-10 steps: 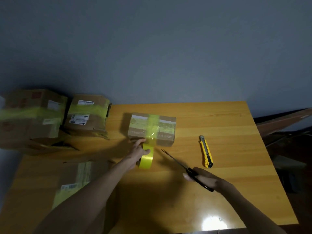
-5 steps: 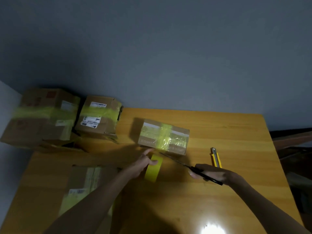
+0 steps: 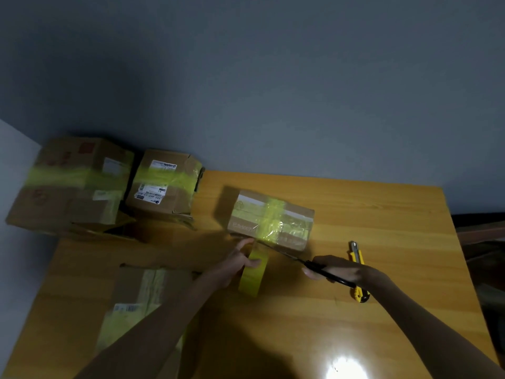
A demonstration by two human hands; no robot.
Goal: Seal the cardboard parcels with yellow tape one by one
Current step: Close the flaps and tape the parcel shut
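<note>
step in hand: looks like cutting the strip free from the tape roll (image 3: 252,274) now that it's wrapped over the small parcel (image 3: 270,218)

where the parcel is: middle of the frame on the counter (image 3: 382,214), with a yellow band across its top and down the near face

left grip: left hand (image 3: 235,265) has its fingers curled round the roll, standing it on edge just below the parcel in the frame

right grip: right hand (image 3: 338,270) is clamped on the handles of the scissors (image 3: 295,258), blade tips reaching the short strip between roll and parcel. Too blurry to tell if the blades are apart or together.

how I'd do it: pull the roll back a touch so the strip is taut, cut close to the box, then rub the loose end down flat

watch out: a slack strip folds and sticks to itself, and the left fingers are right by the blades

other stuff: utility knife (image 3: 355,253) partly under the right wrist, two taped parcels (image 3: 73,184) (image 3: 164,184) upper left, another parcel (image 3: 142,294) lower left under the left forearm
</note>
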